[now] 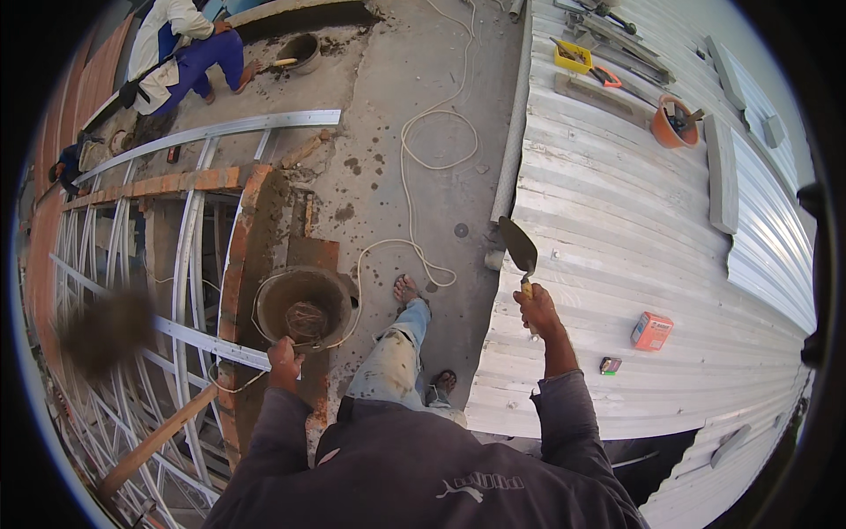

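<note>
My right hand (538,309) is closed round the handle of a trowel (520,247), whose grey blade points up and away over the edge of the white metal roofing. My left hand (284,363) is closed beside the near rim of a mortar-stained bucket (333,298), where a metal channel (220,346) ends. Whether its fingers grip the rim or the channel I cannot tell. Inside the bucket lies a little wet-looking material. A blurred dark-brown lump (110,335) shows over the metal frame at left.
Corrugated roofing (599,264) at right bears an orange tub (674,123), a yellow container (573,57) and a red-and-white box (652,331). A cable (405,167) loops across the concrete. Brick edging (247,229) borders the open metal framework. Another person (189,53) crouches at the far left near a bucket (301,53).
</note>
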Available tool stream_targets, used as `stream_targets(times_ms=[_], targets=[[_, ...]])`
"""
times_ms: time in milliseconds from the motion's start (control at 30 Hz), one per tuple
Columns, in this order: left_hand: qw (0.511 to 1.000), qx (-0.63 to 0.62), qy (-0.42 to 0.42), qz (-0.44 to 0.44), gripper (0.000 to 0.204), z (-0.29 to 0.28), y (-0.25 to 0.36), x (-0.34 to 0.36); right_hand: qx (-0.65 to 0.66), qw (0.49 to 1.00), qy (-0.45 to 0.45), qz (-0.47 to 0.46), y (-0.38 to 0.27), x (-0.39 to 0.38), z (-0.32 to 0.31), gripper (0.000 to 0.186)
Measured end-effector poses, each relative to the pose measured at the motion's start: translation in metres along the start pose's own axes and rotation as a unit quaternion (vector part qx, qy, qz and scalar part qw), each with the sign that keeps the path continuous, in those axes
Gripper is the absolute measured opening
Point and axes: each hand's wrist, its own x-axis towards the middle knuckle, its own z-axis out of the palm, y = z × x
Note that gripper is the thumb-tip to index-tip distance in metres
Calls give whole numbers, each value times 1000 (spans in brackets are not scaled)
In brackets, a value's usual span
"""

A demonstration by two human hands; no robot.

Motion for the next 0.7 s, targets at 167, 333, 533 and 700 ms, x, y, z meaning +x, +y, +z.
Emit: stream_targets(times_ms=[167, 333, 533, 700], targets=[[995, 85, -36, -37, 24, 35, 8, -1, -17, 981, -47, 186, 88, -40, 4, 26], [986, 144, -80, -38, 24, 62, 29, -1, 115, 932, -35, 341, 169, -86, 21, 20], [992, 103, -77, -11, 35, 69, 43, 3, 154, 906, -10, 393, 166, -115, 40, 22], [998, 31, -52, -20, 48, 54, 42, -11, 118, 937, -56, 325, 122, -110, 46, 22]])
